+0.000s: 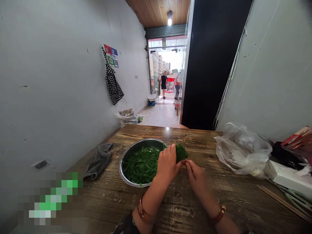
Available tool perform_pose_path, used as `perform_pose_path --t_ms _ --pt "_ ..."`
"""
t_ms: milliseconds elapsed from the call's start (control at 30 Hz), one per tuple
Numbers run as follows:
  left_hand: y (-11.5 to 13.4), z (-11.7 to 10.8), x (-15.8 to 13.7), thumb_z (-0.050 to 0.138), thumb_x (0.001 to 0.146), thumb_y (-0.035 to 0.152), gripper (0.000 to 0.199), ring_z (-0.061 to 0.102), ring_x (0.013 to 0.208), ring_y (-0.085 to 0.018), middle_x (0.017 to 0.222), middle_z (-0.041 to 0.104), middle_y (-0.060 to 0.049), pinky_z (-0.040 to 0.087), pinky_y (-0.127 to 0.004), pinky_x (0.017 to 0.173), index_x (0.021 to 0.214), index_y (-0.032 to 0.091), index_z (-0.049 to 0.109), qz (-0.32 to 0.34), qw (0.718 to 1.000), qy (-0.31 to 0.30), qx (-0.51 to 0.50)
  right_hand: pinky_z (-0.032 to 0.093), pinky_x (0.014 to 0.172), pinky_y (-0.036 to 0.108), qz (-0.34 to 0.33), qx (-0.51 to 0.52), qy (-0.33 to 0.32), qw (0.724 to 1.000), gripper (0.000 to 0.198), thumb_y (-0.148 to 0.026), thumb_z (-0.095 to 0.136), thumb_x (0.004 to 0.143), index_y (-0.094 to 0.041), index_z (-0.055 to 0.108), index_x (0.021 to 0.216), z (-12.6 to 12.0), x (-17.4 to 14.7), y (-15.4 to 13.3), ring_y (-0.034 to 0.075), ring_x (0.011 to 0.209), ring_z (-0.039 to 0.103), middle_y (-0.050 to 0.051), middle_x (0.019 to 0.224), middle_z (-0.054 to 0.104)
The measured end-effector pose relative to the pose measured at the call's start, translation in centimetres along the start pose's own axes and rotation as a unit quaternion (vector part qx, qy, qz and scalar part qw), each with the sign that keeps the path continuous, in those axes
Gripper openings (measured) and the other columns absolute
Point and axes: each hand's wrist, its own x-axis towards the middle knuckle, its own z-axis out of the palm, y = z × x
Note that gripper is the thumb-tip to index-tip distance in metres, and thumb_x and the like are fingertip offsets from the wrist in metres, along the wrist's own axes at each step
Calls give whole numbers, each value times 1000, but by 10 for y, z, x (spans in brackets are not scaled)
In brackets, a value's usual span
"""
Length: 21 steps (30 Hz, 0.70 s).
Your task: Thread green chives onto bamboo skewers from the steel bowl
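My left hand is wrapped round a bunch of cut green chives, above the right side of a metal bowl. Thin stick tips poke up beside the bunch. Close under its lower end, the fingertips of my right hand are pinched together; what they hold is too small to make out. The steel bowl stands on the wooden table and holds many loose flat chive pieces with some water. My left forearm crosses in front of its right rim.
A grey cloth lies left of the bowl. On the right are a clear plastic bag, a white box, thin wooden skewers and green-handled scissors. A person stands beyond the glass door.
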Motion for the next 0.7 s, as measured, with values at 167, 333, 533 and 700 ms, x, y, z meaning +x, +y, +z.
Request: perform_pose_path --t_ms 167,333,533,700 --pt "0 2 -1 62 80 28 64 53 114 -28 124 55 -13 41 -41 92 134 17 29 9 1000 26 -13 53 66 28 -3 -1 5 1000 36 -33 33 97 -18 66 100 1 1 0 20 78 70 10 93 74" --pt "2 -2 0 60 81 26 63 53 114 -28 125 54 -13 41 -42 93 135 15 30 8 1000 3 -14 56 75 33 -14 -22 16 1000 35 -30 34 97 -17 65 107 4 -2 4 22 87 71 11 101 73" --pt "1 -4 2 57 81 21 63 52 114 -27 127 54 -11 41 -41 93 138 18 30 9 1000 -13 -18 57 76 33 -22 -8 13 1000 35 -28 36 96 -18 65 113 -1 -1 0 21 91 70 11 105 73" --pt "-1 -2 3 56 82 23 59 54 112 -26 123 55 -10 40 -39 93 136 20 32 19 1000 6 -17 54 78 34 -15 -13 9 1000 30 -28 40 95 -18 65 108 -10 4 -4 21 90 67 11 100 71"
